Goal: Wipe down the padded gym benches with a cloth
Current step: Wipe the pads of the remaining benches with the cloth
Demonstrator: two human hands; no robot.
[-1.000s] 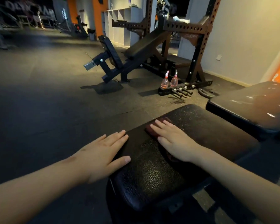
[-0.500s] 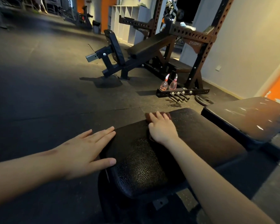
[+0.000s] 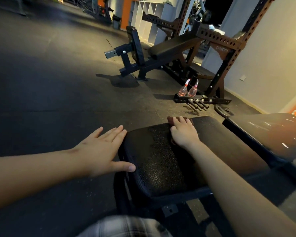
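A black padded bench seat (image 3: pixel 162 161) with a pebbled, damp-looking surface lies just in front of me. My right hand (image 3: pixel 183 132) presses flat on a dark reddish cloth (image 3: pixel 171 120) at the seat's far left edge; most of the cloth is hidden under the hand. My left hand (image 3: pixel 106 149) lies flat with straight fingers along the seat's left rim, thumb on the near corner. The bench's tilted back pad (image 3: pixel 270 132) rises to the right.
Across the rubber floor (image 3: pixel 50 93) stands another bench (image 3: pixel 171 48) inside a brown rack (image 3: pixel 229 41). Two pink spray bottles (image 3: pixel 188 90) stand at the rack's foot beside metal pegs and a weight plate (image 3: pixel 224 110). A wall runs along the right.
My right hand has pushed the cloth farther away along the seat to its far edge. My left hand has slid from the seat's top to its left rim.
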